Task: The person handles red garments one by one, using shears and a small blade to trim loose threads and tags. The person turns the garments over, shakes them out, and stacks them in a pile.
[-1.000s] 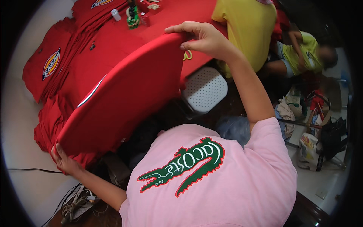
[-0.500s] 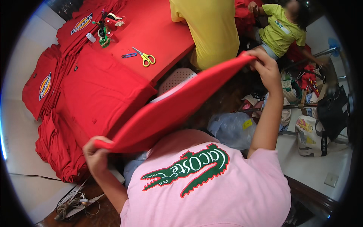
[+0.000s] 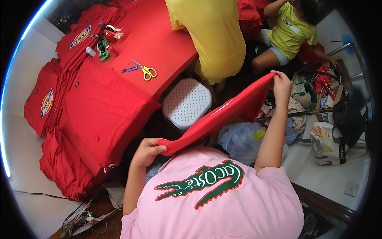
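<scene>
A red garment hangs stretched slantwise between my two hands, its right end higher and farther off. A thin white strip shows along its upper edge; its kind is hard to tell. My left hand pinches the near left end, thumb on top. At the far right end, my right hand has closed its fingers round the corner. Below the cloth is the front of my pink shirt. Left of the garment, a red shirt lies flat on top of a pile at the table's edge.
Yellow-handled scissors and blue thread snips lie on the red table. Behind the garment stands a white stool. A person in yellow is at the table; another sits farther right. A plastic bag lies near a metal rack.
The garment has swung away from the table toward the right and narrowed. My left hand has moved right and my right hand slightly lower. The white stool shows more fully.
</scene>
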A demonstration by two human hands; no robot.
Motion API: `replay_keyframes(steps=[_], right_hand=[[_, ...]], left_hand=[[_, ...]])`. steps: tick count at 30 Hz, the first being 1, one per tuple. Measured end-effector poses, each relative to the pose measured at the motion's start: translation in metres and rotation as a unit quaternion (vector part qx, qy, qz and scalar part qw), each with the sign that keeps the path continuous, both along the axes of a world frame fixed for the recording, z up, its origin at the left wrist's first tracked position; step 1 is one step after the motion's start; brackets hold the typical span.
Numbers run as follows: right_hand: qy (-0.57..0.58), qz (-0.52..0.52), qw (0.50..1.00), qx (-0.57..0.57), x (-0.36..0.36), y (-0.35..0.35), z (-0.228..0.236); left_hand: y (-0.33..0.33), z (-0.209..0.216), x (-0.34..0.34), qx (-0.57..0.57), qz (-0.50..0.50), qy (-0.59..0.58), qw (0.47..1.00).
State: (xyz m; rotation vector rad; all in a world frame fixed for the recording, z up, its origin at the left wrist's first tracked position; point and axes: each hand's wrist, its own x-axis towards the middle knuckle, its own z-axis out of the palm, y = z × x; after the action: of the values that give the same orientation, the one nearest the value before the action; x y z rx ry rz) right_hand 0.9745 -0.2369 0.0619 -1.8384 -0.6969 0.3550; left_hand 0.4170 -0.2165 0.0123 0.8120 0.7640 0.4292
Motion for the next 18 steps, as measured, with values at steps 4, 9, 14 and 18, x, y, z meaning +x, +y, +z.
replay_keyframes(steps=[4, 9, 14, 18], right_hand=[[-0.094, 0.078, 0.993, -0.007, -0.021, 0.087, -0.065], [0.170, 0.319, 0.933, 0.009, -0.121, 0.185, -0.159], [0.082, 0.385, 0.917, -0.064, -0.192, 0.184, -0.229], [0.085, 0.372, 0.922, -0.061, -0.243, 0.147, -0.260]], left_hand=[[-0.005, -0.087, -0.003, -0.033, 0.182, -0.017, 0.983], [0.015, -0.170, -0.072, -0.024, 0.180, 0.314, 0.932], [-0.026, -0.151, -0.133, -0.083, 0.199, 0.259, 0.941], [-0.069, -0.145, -0.189, -0.079, 0.342, 0.235, 0.907]])
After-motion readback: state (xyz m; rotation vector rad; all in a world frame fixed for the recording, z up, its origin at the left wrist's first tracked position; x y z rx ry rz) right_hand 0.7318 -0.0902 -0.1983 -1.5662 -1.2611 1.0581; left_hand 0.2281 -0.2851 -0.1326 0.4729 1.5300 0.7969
